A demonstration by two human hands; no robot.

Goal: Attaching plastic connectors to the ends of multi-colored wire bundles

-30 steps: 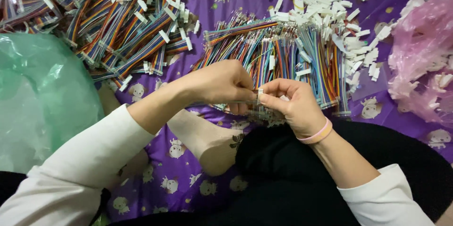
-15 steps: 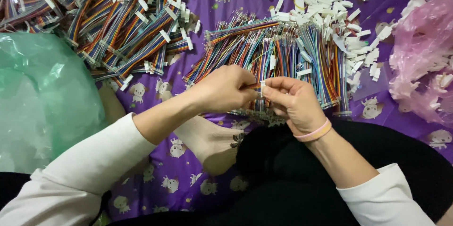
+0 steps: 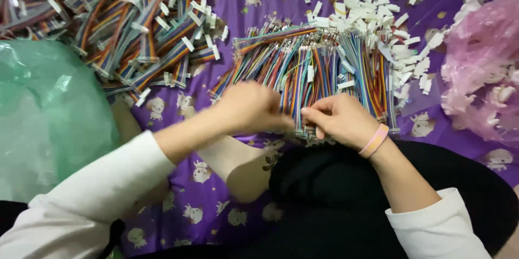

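Both hands together over the near edge of a loose heap of thin multicoloured wires with bare metal tips [image 3: 313, 64], spread on a purple cloth printed with small cartoon animals [image 3: 178, 216]. Left hand [image 3: 251, 108] blurred, fingers curled inward, tips close against those of the right; whether anything sits in its grip cannot be told. Right hand [image 3: 340, 120] with fingers bent and thumb pressed toward forefinger in a tight pinch, seemingly on wire ends at the heap's near rim, though the pinched thing is too small and hidden to make out. Pink band [image 3: 374, 141] around the right wrist; white sleeves on both forearms. Far right of the heap, a scatter of small white plastic connector housings [image 3: 389, 15], some lying on the wires. Far left, a pile of finished rainbow ribbon cables with white plugs [image 3: 146, 21]. Crumpled translucent green plastic bag [image 3: 48, 118] at the left edge, crumpled pink plastic bag [image 3: 481, 70] at the right edge. Near centre, dark trousers [image 3: 346, 199] and a bare foot [image 3: 238, 167] resting on the cloth.
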